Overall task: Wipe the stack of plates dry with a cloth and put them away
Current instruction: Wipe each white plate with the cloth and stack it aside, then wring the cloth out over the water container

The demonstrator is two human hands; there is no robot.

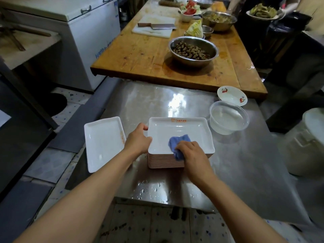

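Observation:
A tall stack of white rectangular plates (pixel 185 132) stands on the wet steel table (pixel 157 100). My right hand (pixel 192 153) presses a crumpled blue cloth (pixel 177 144) onto the near part of the top plate. My left hand (pixel 137 139) grips the left rim of that top plate. One single white plate (pixel 103 142) lies apart at the table's left edge, overhanging it a little.
A clear plastic tub (pixel 229 116) and a small cherry-patterned bowl (pixel 231 95) sit right of the stack. Behind is a wooden table (pixel 140 55) with a steel bowl of peanuts (pixel 193 50), a cleaver on a board (pixel 156 26) and food bowls. A white bucket (pixel 306 141) stands at right.

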